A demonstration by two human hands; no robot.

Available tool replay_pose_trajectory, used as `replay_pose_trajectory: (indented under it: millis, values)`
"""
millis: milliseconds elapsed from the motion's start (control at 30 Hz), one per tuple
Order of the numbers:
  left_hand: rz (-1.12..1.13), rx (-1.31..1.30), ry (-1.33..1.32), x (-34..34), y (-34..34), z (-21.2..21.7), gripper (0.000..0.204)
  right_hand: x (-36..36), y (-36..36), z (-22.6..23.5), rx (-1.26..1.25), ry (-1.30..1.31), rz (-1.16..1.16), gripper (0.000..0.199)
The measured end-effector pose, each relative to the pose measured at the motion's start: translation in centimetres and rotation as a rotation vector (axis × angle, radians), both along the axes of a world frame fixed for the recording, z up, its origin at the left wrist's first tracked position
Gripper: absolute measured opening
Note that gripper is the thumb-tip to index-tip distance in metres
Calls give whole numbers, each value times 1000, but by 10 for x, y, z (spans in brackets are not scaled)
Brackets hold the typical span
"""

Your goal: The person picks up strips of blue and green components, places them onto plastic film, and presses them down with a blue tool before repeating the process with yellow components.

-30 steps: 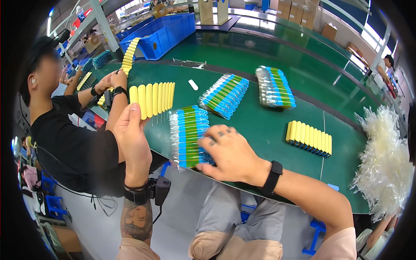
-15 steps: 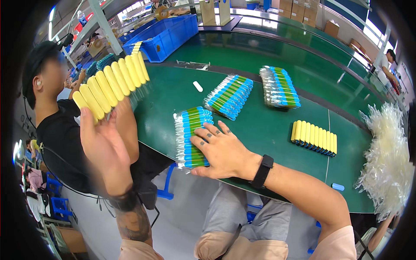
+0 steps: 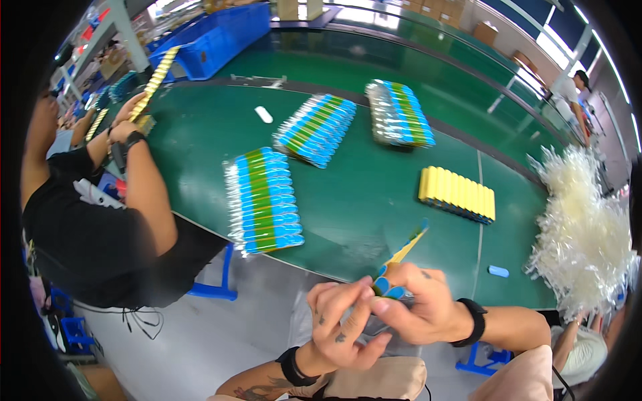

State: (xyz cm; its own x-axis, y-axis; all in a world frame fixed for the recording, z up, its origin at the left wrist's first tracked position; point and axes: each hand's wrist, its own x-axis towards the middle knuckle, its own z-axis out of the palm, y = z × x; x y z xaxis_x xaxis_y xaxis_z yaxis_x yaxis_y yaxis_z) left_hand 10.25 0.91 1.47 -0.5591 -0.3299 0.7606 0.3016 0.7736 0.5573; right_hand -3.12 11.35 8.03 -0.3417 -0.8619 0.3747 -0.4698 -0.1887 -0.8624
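Observation:
Close in front of me, both hands meet on a strip of flat round-ended sticks (image 3: 382, 286), seen nearly edge-on, with blue ends and a yellow face. My right hand (image 3: 428, 304) is closed around it, thumb pressed beside the blue ends. My left hand (image 3: 341, 327) pinches at its near end with the fingertips; the other fingers are loosely curled. Something clear, perhaps film, shows dimly beneath. To the left on the green table (image 3: 354, 220) lies a film-wrapped pack of blue sticks with an olive band (image 3: 264, 200). A yellow-topped stack of sticks (image 3: 458, 194) sits to the right.
Two more wrapped blue packs (image 3: 317, 130) (image 3: 401, 113) lie farther back. Clear plastic bags (image 3: 572, 227) pile up at right. A blue piece (image 3: 498, 271) and a white piece (image 3: 263, 114) lie loose. At left, a co-worker (image 3: 87, 200) holds a yellow strip (image 3: 155, 83) near a blue crate (image 3: 214, 43).
My left hand has come down from the upper left with the yellow strip, and my right hand has left the wrapped pack and now grips the strip too. The view has shifted.

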Motion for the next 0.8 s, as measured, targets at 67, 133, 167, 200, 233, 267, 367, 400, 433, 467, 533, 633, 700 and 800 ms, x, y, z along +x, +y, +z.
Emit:
replay_pose_trajectory:
  millis: [67, 133, 167, 200, 233, 267, 367, 400, 433, 467, 533, 633, 700, 800]
  values:
    - [-146, -8, -27, 1, 4, 0, 60, -13, 25, 6, 44, 6, -50, 15]
    - [-187, 16, 33, 2, 5, 5, 58, -25, 49, 18, 34, 102, 63, 13]
    - [-137, -31, 103, -2, 1, 13, 64, -30, 61, 31, 55, 107, 23, 13]
    - [-82, 19, 72, -6, 0, 24, 69, -34, 71, 47, 178, 106, 143, 11]
    - [-43, 77, 39, -15, 1, 33, 74, -39, 83, 56, 311, 96, 249, 9]
    - [-86, 97, 42, -24, -4, 43, 74, -43, 95, 59, 311, 46, 246, 10]
    - [-405, 6, -402, -41, -22, 44, 62, -51, 129, 60, 231, -49, 83, 13]
    - [-637, 199, -459, -44, -24, 32, 49, -55, 140, 61, 269, -51, 18, 13]
    - [-865, 395, -514, -46, -23, 26, 37, -58, 150, 59, 273, -50, 6, 13]
    - [-875, 395, -514, -45, -20, 25, 37, -61, 159, 55, 298, -54, -46, 13]
    - [-812, 673, -799, -47, -10, 33, 20, -65, 174, 43, 311, -22, -145, 13]
    - [-765, 529, -779, -61, 3, 37, 27, -69, 194, 30, 437, 104, -184, 14]
    - [-744, 330, -667, -68, 3, 26, 27, -72, 196, 23, 375, 146, -202, 17]
    - [-627, -108, -467, -85, 0, 29, 25, -80, 195, 10, 257, 337, -215, 23]
